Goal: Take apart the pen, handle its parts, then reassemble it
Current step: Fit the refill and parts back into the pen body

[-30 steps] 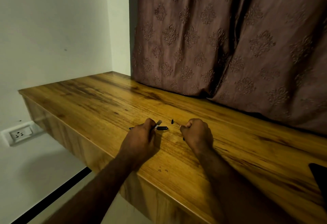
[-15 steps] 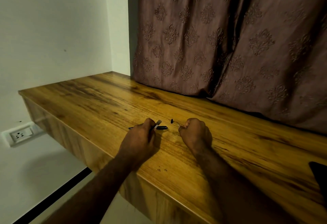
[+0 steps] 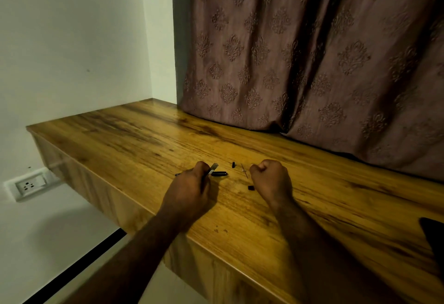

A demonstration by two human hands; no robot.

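Pen lies in pieces: I see the barrel (image 3: 219, 173) just past the left grip (image 3: 189, 187), which clamps a silvery part (image 3: 213, 168). Refill (image 3: 244, 171) and cap (image 3: 251, 187) lie beside the right grip (image 3: 270, 178), fisted, contents hidden. Step judged: handling parts. Next: pinch the thin refill off the surface (image 3: 336, 198).

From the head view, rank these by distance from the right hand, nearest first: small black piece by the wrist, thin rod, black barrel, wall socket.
1. Small black piece, just left of the right hand.
2. Thin rod, left, slightly beyond.
3. Black barrel, by the left hand.
4. Wall socket, far left.
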